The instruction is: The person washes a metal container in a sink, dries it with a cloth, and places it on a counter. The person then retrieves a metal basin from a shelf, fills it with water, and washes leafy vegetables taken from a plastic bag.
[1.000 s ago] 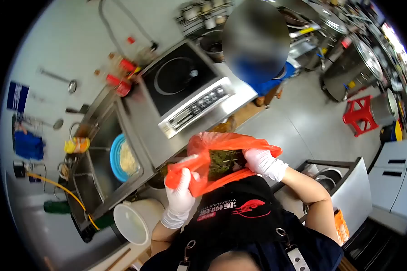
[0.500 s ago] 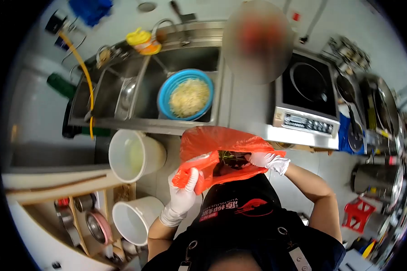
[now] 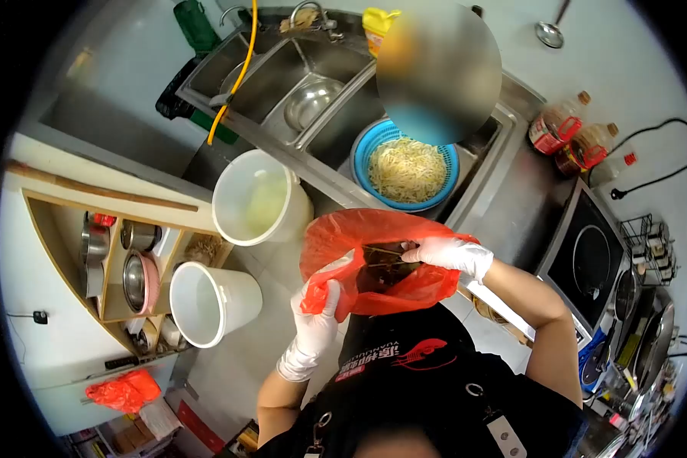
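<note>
Your left grip [image 3: 315, 320] is clenched on the bunched rim of the red plastic bag [image 3: 370, 224], which is held up in front of your black apron [image 3: 393, 336]. Your right grip [image 3: 446, 256] reaches into the bag's mouth, fingertips at the dark leafy stems [image 3: 383, 266]; I cannot tell whether it pinches them or only touches them. The film looks thin, so pulling both sides apart could tear it, and a stiff stem might pierce it or your glove. The bag's underside is hidden; if your left grip slipped, the mouth could sag and spill. Loose bits could then reach the floor, the nearby white bucket [image 3: 299, 210] or the blue colander [image 3: 452, 172] of pale shreds [image 3: 406, 172].
</note>
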The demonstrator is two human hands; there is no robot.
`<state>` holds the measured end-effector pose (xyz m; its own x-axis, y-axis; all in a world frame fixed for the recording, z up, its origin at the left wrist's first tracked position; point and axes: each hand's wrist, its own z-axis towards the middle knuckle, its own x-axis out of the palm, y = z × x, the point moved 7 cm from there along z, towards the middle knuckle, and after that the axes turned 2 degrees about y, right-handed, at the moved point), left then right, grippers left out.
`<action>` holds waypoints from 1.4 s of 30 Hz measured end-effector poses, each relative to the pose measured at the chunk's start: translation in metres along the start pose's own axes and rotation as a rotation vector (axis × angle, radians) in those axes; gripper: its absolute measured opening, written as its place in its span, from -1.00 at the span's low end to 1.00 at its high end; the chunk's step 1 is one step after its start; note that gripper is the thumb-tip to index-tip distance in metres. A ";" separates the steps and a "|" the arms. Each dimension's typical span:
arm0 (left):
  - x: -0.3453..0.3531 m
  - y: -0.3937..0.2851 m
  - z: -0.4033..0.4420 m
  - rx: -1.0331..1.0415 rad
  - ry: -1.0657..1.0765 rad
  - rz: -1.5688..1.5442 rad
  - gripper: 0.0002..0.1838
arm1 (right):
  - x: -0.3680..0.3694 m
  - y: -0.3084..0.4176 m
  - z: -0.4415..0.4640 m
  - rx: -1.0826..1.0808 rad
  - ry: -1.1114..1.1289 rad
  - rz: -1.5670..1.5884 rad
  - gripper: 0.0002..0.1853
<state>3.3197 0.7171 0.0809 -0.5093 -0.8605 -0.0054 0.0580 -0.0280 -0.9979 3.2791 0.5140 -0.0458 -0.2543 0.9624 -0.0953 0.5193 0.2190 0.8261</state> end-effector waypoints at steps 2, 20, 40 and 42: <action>-0.005 0.002 0.006 -0.055 0.028 -0.036 -0.73 | 0.009 0.029 0.008 0.053 0.055 -0.011 -0.53; -0.197 0.018 0.158 -0.068 -0.035 -0.417 -0.68 | 0.034 0.124 0.166 -0.100 -0.222 -0.867 -0.75; -0.186 0.065 0.345 -0.012 -0.007 -0.089 -0.68 | -0.127 0.266 0.286 -0.129 -0.462 -0.810 -0.74; -0.183 0.075 0.361 0.052 0.006 -0.057 -0.69 | -0.136 0.273 0.287 -0.191 -0.386 -0.705 -0.76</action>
<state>3.7269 0.6891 0.0306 -0.5179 -0.8539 0.0512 0.0731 -0.1038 -0.9919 3.6892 0.4890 0.0330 -0.1524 0.6048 -0.7816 0.1860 0.7943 0.5784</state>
